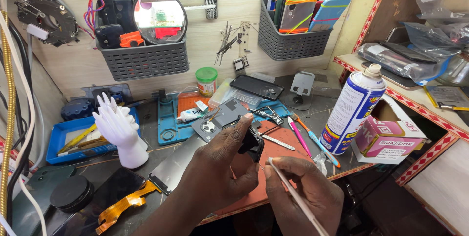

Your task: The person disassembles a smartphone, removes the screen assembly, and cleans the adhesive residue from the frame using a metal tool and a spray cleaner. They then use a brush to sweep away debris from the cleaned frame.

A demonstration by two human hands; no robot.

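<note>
The left hand (222, 165) grips a small black phone part (252, 143) above the red work mat (281, 150), fingers closed around it. The right hand (300, 189) pinches a thin pale tool (293, 194), tip near the part. Keep the part steady; apply light, controlled pressure at the tip to avoid slipping.

Two bare hands (220, 167), forearms unsleeved, no rings.
</note>
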